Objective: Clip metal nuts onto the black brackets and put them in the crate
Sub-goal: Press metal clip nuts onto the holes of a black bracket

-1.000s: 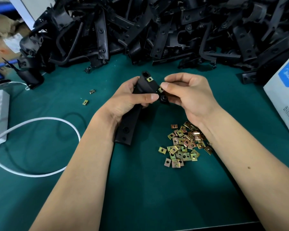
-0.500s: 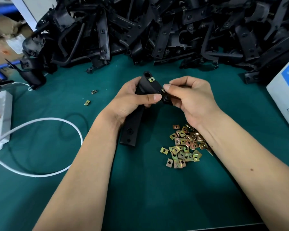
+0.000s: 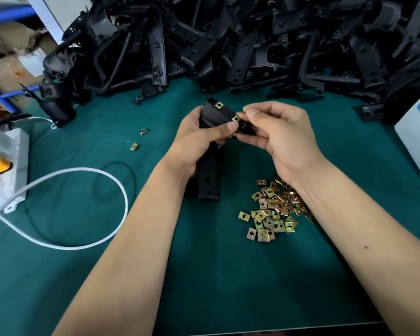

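Observation:
My left hand [image 3: 199,139] grips a long black bracket [image 3: 209,183] held above the green table, its lower end pointing toward me. One brass clip nut [image 3: 219,105] sits clipped on the bracket's top edge. My right hand [image 3: 279,134] holds the bracket's right end, and its thumb and forefinger pinch a second clip nut [image 3: 235,118] against the bracket's edge. A pile of loose brass clip nuts [image 3: 273,212] lies on the table just below my right wrist. No crate is in view.
A big heap of black brackets [image 3: 240,40] fills the back of the table. Two stray nuts [image 3: 138,139] lie at the left. A white cable [image 3: 87,207] loops from a white box [image 3: 7,170] at the left edge. A white carton [image 3: 417,132] stands at the right.
The hands and bracket stay almost in place; my right thumb and forefinger have shifted slightly on the second nut at the bracket's edge.

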`<state>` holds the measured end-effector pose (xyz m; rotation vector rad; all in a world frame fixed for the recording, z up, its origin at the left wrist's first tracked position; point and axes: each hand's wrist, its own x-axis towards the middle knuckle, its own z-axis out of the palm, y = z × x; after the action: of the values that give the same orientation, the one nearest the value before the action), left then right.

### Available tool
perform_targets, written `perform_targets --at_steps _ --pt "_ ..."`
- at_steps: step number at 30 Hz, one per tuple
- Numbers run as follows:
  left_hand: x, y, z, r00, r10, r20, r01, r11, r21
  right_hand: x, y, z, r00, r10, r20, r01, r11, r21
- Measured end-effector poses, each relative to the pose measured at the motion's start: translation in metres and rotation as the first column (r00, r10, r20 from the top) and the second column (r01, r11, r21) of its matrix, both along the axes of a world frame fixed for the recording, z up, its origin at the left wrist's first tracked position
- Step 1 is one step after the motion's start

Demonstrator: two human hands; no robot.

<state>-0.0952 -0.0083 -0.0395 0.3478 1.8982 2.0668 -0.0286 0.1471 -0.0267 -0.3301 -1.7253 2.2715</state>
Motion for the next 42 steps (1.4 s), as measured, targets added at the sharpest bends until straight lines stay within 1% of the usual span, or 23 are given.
perform_targets --at_steps 2,4,6,8,10,11,13,17,20,23,25,27,29,32,34,35,37,38,40,42 --pt "0.001 0.000 0.001 0.999 -0.001 0.043 -0.002 0.998 0.068 -0.002 0.001 0.001 1.000 0.023 -0.016 -0.022 0.995 0.092" --pt "0.001 0.003 0.002 0.996 0.012 0.086 -0.024 0.990 0.136 -0.003 0.004 -0.001 0.999 0.043 0.013 -0.045 0.964 0.262" --pt "0.001 0.004 0.001 0.996 0.038 0.080 -0.051 0.985 0.166 -0.004 0.006 -0.005 0.996 0.070 0.049 -0.085 0.884 0.460" --pt "0.001 0.003 -0.001 0.998 0.036 0.052 -0.045 0.982 0.184 -0.004 0.004 -0.008 0.998 0.063 0.013 -0.057 0.779 0.624" --pt "0.001 0.001 -0.001 1.000 0.016 0.022 -0.020 0.979 0.201 -0.004 0.003 -0.009 0.997 0.027 -0.066 0.029 0.696 0.718" --pt "0.001 0.000 -0.001 1.000 0.004 0.008 -0.006 0.977 0.213 -0.005 0.002 -0.009 0.996 0.027 -0.090 0.048 0.676 0.735" --pt "0.002 -0.001 0.000 1.000 -0.011 -0.024 0.016 0.976 0.216 -0.006 0.002 -0.009 0.994 0.059 -0.087 0.025 0.675 0.737" --pt "0.005 0.001 0.002 0.998 0.014 -0.058 -0.005 0.989 0.150 -0.006 0.004 -0.011 0.993 0.104 -0.060 -0.027 0.681 0.732" --pt "0.009 0.005 0.005 0.997 0.046 -0.064 -0.039 0.993 0.115 -0.006 0.004 -0.009 0.995 0.064 -0.078 0.015 0.673 0.740" --pt "0.012 0.014 0.011 0.990 0.131 -0.059 -0.125 0.988 0.090 -0.006 -0.001 -0.009 0.997 -0.002 -0.079 0.060 0.671 0.739" --pt "0.015 0.023 0.015 0.986 0.161 -0.049 -0.156 0.982 0.105 -0.005 0.001 -0.008 0.996 -0.038 -0.084 0.087 0.679 0.729" --pt "0.020 0.030 0.022 0.983 0.176 -0.042 -0.169 0.976 0.137 -0.004 0.004 -0.001 0.994 -0.043 -0.101 0.101 0.709 0.698" --pt "0.031 0.040 0.033 0.985 0.169 -0.046 -0.158 0.971 0.179 0.003 0.013 0.012 0.987 -0.049 -0.150 0.142 0.697 0.703" --pt "0.051 0.061 0.058 0.991 0.099 -0.085 -0.077 0.969 0.235 0.023 0.031 0.043 0.950 -0.118 -0.291 0.297 0.636 0.712" --pt "0.069 0.087 0.077 0.989 -0.011 -0.150 0.047 0.971 0.236 0.046 0.054 0.064 0.877 -0.229 -0.422 0.471 0.579 0.665" --pt "0.082 0.106 0.086 0.975 -0.088 -0.203 0.131 0.969 0.209 0.063 0.073 0.075 0.823 -0.301 -0.481 0.563 0.542 0.624" --pt "0.109 0.139 0.102 0.916 -0.223 -0.333 0.264 0.961 0.085 0.097 0.108 0.089 0.725 -0.418 -0.547 0.686 0.504 0.525" --pt "0.127 0.162 0.108 0.874 -0.306 -0.378 0.339 0.940 0.023 0.122 0.130 0.094 0.670 -0.476 -0.569 0.741 0.463 0.486" --pt "0.165 0.207 0.114 0.786 -0.461 -0.411 0.480 0.875 -0.063 0.176 0.171 0.093 0.572 -0.578 -0.582 0.820 0.402 0.408" --pt "0.204 0.246 0.114 0.700 -0.589 -0.404 0.585 0.797 -0.150 0.229 0.201 0.079 0.501 -0.685 -0.529 0.865 0.410 0.288"
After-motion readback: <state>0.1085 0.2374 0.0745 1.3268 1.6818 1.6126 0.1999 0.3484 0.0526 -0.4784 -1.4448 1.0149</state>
